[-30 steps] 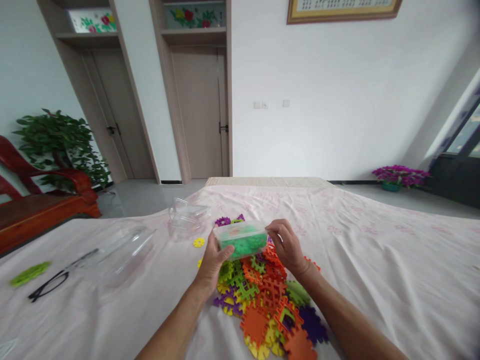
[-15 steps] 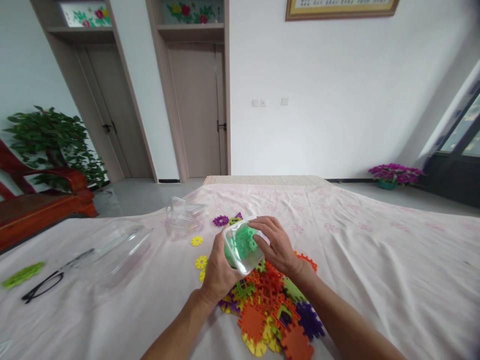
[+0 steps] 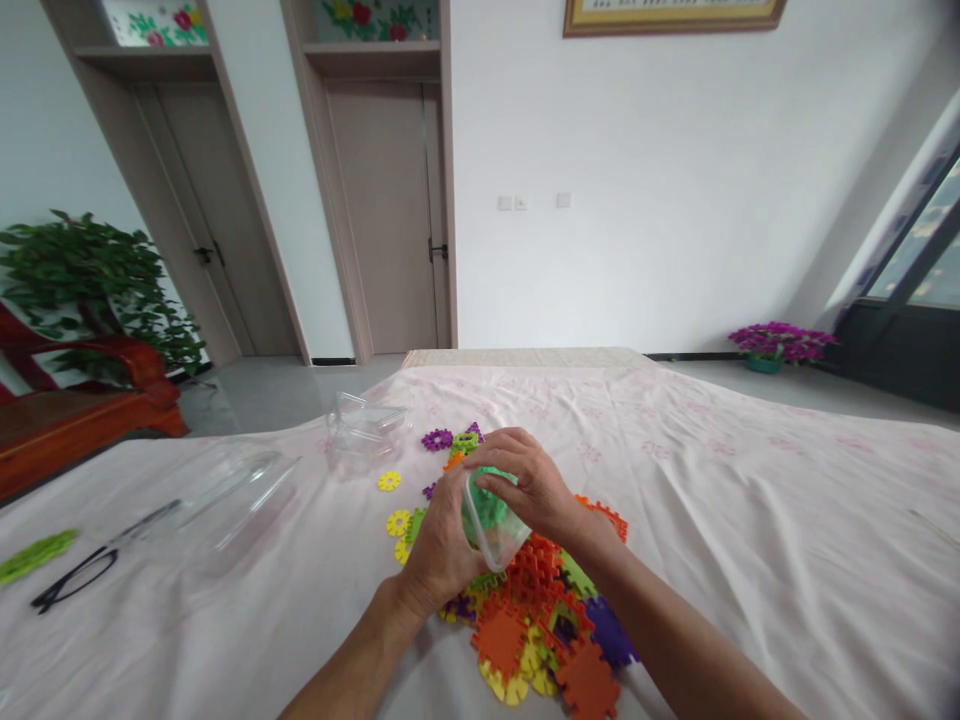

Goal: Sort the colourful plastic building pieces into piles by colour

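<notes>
My left hand (image 3: pixel 439 535) is closed around the side of a clear plastic box (image 3: pixel 504 548). The box is tilted, its opening turned partly toward me, and green plastic pieces (image 3: pixel 491 508) show inside. Over the box's upper side curl the fingers of my right hand (image 3: pixel 525 480), its thumb lying across the opening in front of the green pieces; its fingertips are partly hidden. Just below both hands lies a heap of notched plastic building pieces (image 3: pixel 501 635) in orange, yellow, purple and green.
Loose yellow discs (image 3: pixel 389 481) and a purple piece (image 3: pixel 436 440) lie left of the heap. Farther left are clear plastic containers (image 3: pixel 364 435), a large clear lid or box (image 3: pixel 240 510), black glasses (image 3: pixel 79 580) and a green piece (image 3: pixel 37 556), all on a pale cloth (image 3: pixel 735 560).
The box has turned, so its opening looks narrower and less of the green shows. My right hand has shifted left across its top. The view has moved slightly.
</notes>
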### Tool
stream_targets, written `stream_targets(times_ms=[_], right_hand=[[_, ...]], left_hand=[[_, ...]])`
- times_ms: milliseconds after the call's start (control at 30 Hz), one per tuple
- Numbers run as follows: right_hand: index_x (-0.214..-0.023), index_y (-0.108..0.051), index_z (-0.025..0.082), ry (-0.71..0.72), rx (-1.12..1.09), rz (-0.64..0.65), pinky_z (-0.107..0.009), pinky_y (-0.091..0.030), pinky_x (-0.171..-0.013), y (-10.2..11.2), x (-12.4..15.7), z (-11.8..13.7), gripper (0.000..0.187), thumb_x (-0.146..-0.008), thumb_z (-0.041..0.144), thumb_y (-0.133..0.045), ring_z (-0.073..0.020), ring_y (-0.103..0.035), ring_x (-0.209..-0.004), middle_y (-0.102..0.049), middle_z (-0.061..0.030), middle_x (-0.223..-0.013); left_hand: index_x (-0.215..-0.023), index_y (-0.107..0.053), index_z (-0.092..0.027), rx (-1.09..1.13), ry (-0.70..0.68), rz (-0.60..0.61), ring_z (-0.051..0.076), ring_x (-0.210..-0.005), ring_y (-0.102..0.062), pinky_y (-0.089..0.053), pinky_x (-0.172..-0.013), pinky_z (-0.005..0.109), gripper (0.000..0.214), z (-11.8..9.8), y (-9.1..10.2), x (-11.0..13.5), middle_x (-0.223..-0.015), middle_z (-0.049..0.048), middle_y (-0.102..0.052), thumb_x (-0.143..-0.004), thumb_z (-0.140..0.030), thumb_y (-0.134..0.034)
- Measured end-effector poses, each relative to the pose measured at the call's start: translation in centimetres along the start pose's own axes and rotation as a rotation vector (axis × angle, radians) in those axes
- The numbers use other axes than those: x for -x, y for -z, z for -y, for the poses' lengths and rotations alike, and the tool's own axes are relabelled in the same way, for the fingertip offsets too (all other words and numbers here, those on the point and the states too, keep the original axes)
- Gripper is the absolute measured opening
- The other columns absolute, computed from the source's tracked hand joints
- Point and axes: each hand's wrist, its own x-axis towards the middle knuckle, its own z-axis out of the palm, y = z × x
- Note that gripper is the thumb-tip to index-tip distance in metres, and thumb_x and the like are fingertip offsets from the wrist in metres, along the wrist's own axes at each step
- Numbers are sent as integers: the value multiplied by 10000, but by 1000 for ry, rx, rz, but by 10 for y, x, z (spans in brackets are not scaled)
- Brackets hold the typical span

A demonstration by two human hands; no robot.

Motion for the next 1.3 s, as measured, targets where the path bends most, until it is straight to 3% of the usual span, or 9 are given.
stream_targets(times_ms=[300, 567, 667, 833, 900, 1067, 1300], right_hand=[[-970, -784, 280, -10, -175, -19, -387, -457, -917, 0, 0, -7, 112, -927, 336, -697, -196, -658, -922, -754, -26, -914], [-942, -800, 278, -30, -288, -39, -368, -486, -860, 0, 4, -7, 119, -909, 354, -716, -195, -647, -875, -747, -32, -855], [-956, -793, 271, -63, -287, -10, -355, -499, -877, 1, 3, -9, 145, -935, 359, -680, -191, -658, -898, -754, -34, -889], [-1128, -744, 230, -298, -58, 29, -425, -469, -990, 18, 11, -42, 265, -974, 365, -575, -240, -646, -1086, -735, -91, -1144], [-1090, -754, 199, -445, 0, 36, -421, -489, -937, 25, 19, -60, 295, -957, 378, -560, -257, -656, -1044, -740, -110, -1112], [-886, -774, 166, -716, -224, 68, -284, -468, -633, 26, 29, -76, 349, -920, 413, -530, -170, -621, -693, -708, -31, -735], [-886, -794, 142, -874, -430, -88, -265, -430, -583, 17, 32, -78, 366, -735, 465, -711, -148, -589, -643, -726, -49, -738]], left_hand=[[-1398, -427, -224, 26, -9, 12, 325, -1207, -587, -506, -1017, 490, 864, 4, -3, 8, -1317, 136, -587, -643, -276, -844], [-1432, -398, -240, 2, -66, 40, 317, -1228, -577, -501, -1038, 491, 896, 3, -5, 9, -1314, 134, -584, -652, -242, -839], [-1405, -414, -220, -14, -27, 2, 305, -1211, -594, -507, -1031, 478, 873, 5, -6, 11, -1294, 135, -596, -648, -276, -846], [-1326, -439, -192, -4, 259, -88, 279, -1070, -673, -572, -907, 411, 874, 12, 1, 12, -1195, 118, -653, -586, -330, -883], [-1280, -457, -198, 36, 320, -79, 263, -1015, -692, -584, -869, 384, 839, 15, 5, 11, -1151, 100, -674, -571, -328, -889], [-1237, -472, -204, 122, 344, -32, 257, -1017, -690, -582, -875, 378, 823, 17, 9, 10, -1141, 92, -681, -537, -295, -895], [-1272, -454, -199, 145, 364, 43, 274, -1100, -668, -561, -931, 394, 854, 15, 9, 11, -1220, 124, -665, -541, -291, -885]])
